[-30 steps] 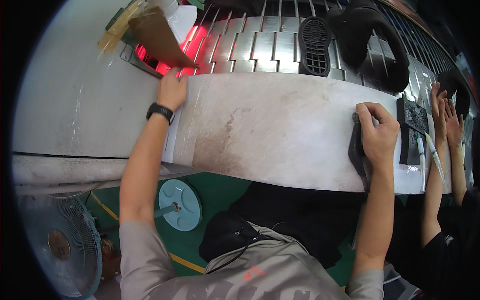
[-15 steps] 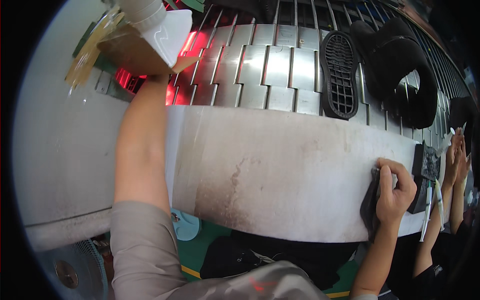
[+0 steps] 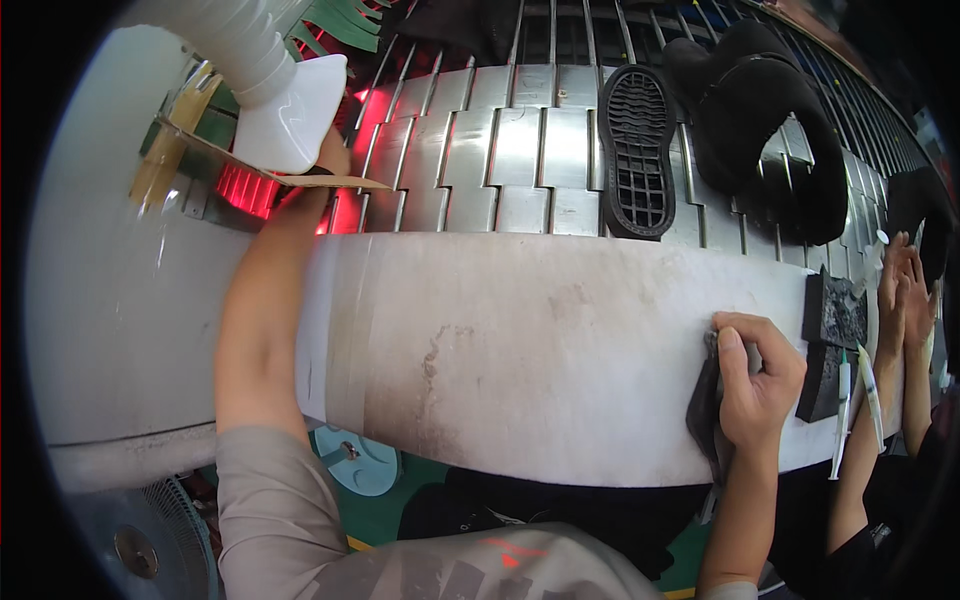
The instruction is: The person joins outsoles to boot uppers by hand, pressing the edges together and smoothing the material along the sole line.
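Observation:
My left arm reaches away from me to the far left, through the gap beside a brown cardboard flap (image 3: 225, 155) and a white plastic hood (image 3: 290, 115). Part of my left hand (image 3: 335, 158) shows beyond the flap; its fingers are hidden behind the hood. Over the right part of the pale worktop (image 3: 540, 350), my right hand (image 3: 760, 375) is closed, thumb against curled fingers, on a thin black piece of material (image 3: 705, 410) hanging toward the near edge. A black shoe sole (image 3: 638, 150), tread up, lies on the metal slat conveyor (image 3: 520, 155).
A black boot (image 3: 760, 120) lies right of the sole. At the right, another person's hands (image 3: 908, 300) are beside black blocks (image 3: 835, 310) and syringes (image 3: 840, 415). Red light glows under the flap. A fan (image 3: 140, 550) stands low left, near a light-blue round object (image 3: 360, 462).
The view has shifted, so the sole, boot and worktop items sit farther left. More of my left hand shows beyond the cardboard flap. My right hand keeps hold of the black piece.

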The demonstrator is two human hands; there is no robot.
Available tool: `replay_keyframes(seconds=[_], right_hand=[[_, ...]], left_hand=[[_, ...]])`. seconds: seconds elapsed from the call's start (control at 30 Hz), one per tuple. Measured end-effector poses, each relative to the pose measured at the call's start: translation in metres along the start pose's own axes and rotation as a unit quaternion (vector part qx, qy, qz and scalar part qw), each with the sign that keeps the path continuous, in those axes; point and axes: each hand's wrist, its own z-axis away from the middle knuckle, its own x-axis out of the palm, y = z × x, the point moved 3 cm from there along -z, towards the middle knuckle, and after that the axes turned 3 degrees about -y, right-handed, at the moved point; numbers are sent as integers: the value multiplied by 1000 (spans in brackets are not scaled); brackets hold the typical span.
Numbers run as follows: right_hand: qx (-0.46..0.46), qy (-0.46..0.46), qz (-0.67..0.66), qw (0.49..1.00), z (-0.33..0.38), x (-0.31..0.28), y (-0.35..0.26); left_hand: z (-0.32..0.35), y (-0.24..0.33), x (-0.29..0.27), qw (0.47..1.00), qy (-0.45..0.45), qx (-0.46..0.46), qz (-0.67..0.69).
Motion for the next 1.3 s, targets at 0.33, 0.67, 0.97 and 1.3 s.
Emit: replay_keyframes(seconds=[0.33, 0.67, 0.97, 1.3], right_hand=[[1, 47, -7, 999, 6, 0, -7], [4, 51, -9, 999, 9, 0, -8], [-67, 89, -295, 949, 28, 9, -87], [-219, 77, -238, 943, 84, 42, -174]], left_hand=[[111, 153, -107, 978, 17, 108, 180], [191, 199, -168, 901, 220, 140, 345], [359, 220, -209, 801, 312, 178, 479], [451, 177, -265, 582, 220, 265, 737]])
